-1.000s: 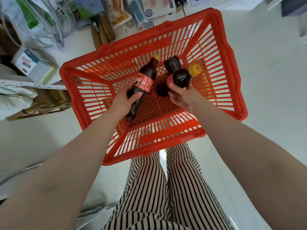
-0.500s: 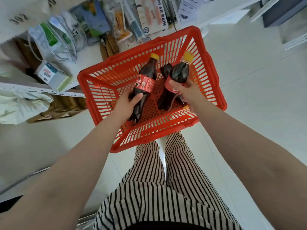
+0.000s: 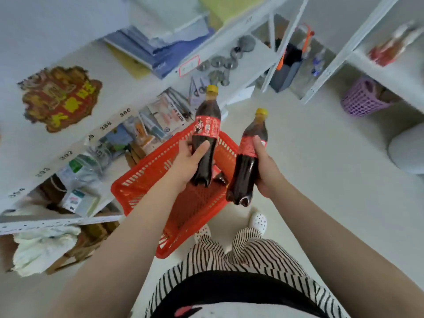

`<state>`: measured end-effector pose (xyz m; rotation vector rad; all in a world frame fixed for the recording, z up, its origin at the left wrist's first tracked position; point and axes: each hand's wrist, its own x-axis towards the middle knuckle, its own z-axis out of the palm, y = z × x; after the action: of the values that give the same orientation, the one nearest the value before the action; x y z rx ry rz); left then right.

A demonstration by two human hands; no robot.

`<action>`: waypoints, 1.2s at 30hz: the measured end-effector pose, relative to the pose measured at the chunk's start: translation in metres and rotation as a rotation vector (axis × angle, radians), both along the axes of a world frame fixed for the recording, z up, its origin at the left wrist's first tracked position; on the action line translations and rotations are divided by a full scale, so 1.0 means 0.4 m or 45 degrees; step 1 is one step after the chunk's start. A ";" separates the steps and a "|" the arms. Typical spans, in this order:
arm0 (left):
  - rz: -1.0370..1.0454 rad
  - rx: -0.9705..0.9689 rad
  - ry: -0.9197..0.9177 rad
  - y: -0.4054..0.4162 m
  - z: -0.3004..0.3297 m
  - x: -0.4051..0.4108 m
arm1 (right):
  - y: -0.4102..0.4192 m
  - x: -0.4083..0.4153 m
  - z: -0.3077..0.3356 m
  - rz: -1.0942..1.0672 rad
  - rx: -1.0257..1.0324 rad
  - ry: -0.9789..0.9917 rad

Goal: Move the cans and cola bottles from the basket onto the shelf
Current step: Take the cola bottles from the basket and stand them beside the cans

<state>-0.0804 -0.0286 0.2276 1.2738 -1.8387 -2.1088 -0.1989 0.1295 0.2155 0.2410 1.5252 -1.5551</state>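
The left hand [image 3: 187,160] is wrapped around the lower body of one cola bottle [image 3: 205,136], thumb across the front, fingers behind — a full grip, with the yellow cap pointing to about 12 o'clock and the base hanging free above the basket. The right hand [image 3: 266,167] is closed the same way on a second cola bottle [image 3: 249,157], fingers curled over the red label and the palm against its right side; this one leans a little, cap toward 1 o'clock, base toward 7 o'clock, clear of the basket rim. The two bottles are near each other but apart. Both forearms reach out from the bottom corners of the view and narrow in toward the middle.

Below the hands sits the red basket [image 3: 146,180] on the pale floor, its long side running from 7 o'clock to 1 o'clock. Inside it, between the held bottles, a dark bottle [image 3: 219,176] with a bit of red label lies on the mesh bottom — mostly hidden, so I cannot tell more of it.

At 10 to 12 o'clock stands the white shelf [image 3: 75,143], with numbered tags along its edge, packets and bags beneath, and stacked folders above. At 2 o'clock a lilac basket [image 3: 360,101] sits on another rack. Striped trousers and a spotted shoe [image 3: 258,221] show at 6 o'clock.
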 end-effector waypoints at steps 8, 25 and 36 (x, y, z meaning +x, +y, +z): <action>-0.235 0.224 -0.080 0.242 0.106 -0.276 | 0.298 -0.141 0.088 -0.174 -0.189 -0.049; -0.809 0.264 0.017 1.169 0.136 -0.794 | 1.282 -0.441 0.188 -0.941 -0.303 -0.053; -1.066 0.196 0.087 1.525 0.187 -1.108 | 1.568 -0.639 0.192 -1.177 -0.197 0.114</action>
<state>-0.5235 0.5812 0.3023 0.4331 -2.5035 -2.6414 -0.4546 0.7569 0.2924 0.8877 1.4151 -2.4028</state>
